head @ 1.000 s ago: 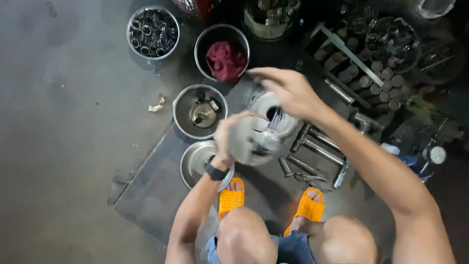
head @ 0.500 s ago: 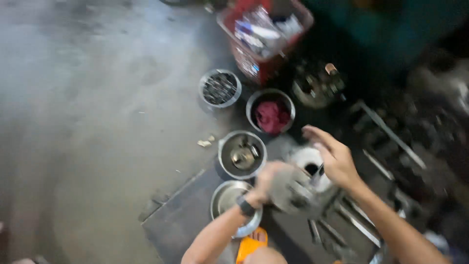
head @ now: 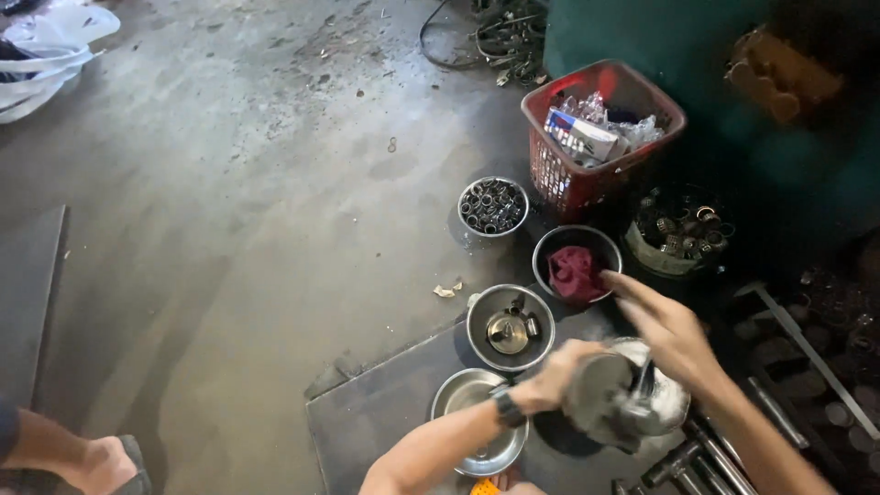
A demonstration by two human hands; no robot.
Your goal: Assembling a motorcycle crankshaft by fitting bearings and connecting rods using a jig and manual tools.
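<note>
Gripping a round grey metal part [head: 600, 399], the left hand [head: 561, 371] holds it low over a dark mat [head: 385, 417] on the concrete floor [head: 238, 183]. The right hand [head: 665, 330], fingers spread open, rests on a shiny metal housing [head: 665, 403] touching that part on its right. Just left stand two steel bowls [head: 510, 325], the farther one holding small fittings. Farther off, a bowl holds a red rag [head: 575, 270], near a red basket [head: 600, 133].

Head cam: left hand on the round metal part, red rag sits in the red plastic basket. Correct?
Not quite. In the head view the red rag lies in a steel bowl beside the red plastic basket, not in it. The left hand is on the round metal part.
</note>
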